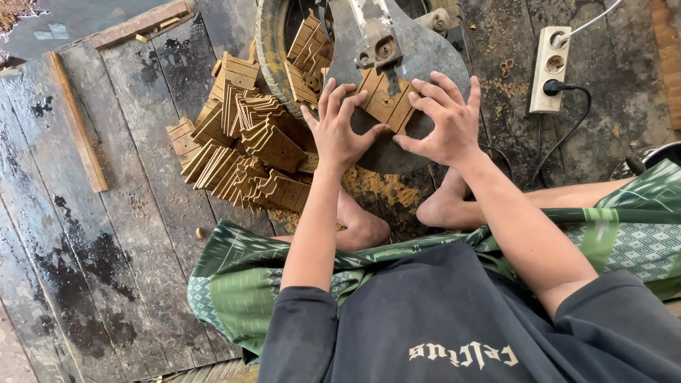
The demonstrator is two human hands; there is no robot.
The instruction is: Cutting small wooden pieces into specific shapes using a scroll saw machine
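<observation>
Nearest the camera sits the person's dark shirt (454, 319), with a green patterned cloth (241, 276) wrapped over the lap and spreading to both sides. Just beyond it two bare feet (362, 227) rest on the wet, dark plank floor (106, 234), with a patch of pale sawdust (386, 188) between them.

Both forearms reach forward from here. The left hand (342, 131) lies with fingers spread and flat, thumb pointing right, pressing down at the left edge of a wooden piece (386, 99). The right hand (443, 120) does the same from the other side — fingers fanned out, thumb pointing left. Neither grip is closed; both are open and pressing flat on the wood. The wooden piece, made of light brown strips set at a slant, rests on the grey metal plate (425, 57) of a small saw machine, directly under its metal arm (376, 35).

To the left of the hands lies a heap of cut wooden blocks (241, 149), notched and stacked loosely, some leaning against an old tyre (269, 42) that holds more of them.

Farther right, a white power strip (552, 67) lies on the floor with a black plug in it — its black cable (567, 135) curves back toward the person. Far left, a loose wooden slat (78, 124) lies across the planks.
</observation>
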